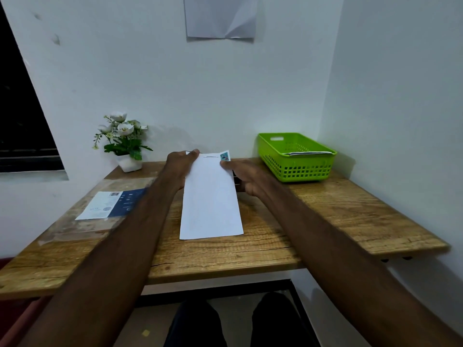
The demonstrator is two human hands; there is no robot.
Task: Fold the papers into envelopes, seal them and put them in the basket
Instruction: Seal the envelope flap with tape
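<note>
While both hands [181, 169] apparently hold its far edge, envelope [211, 196].

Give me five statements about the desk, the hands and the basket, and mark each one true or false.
1. Both hands hold the far end of the white envelope: left hand, right hand. True.
2. The green basket stands at the left of the table. False: it stands at the far right, by the wall.
3. The basket holds nothing. False: some paper already lies in it.
4. A stamp sits at the envelope's far right corner. True.
5. The flower pot lies tipped over. False: it stands upright.
</note>
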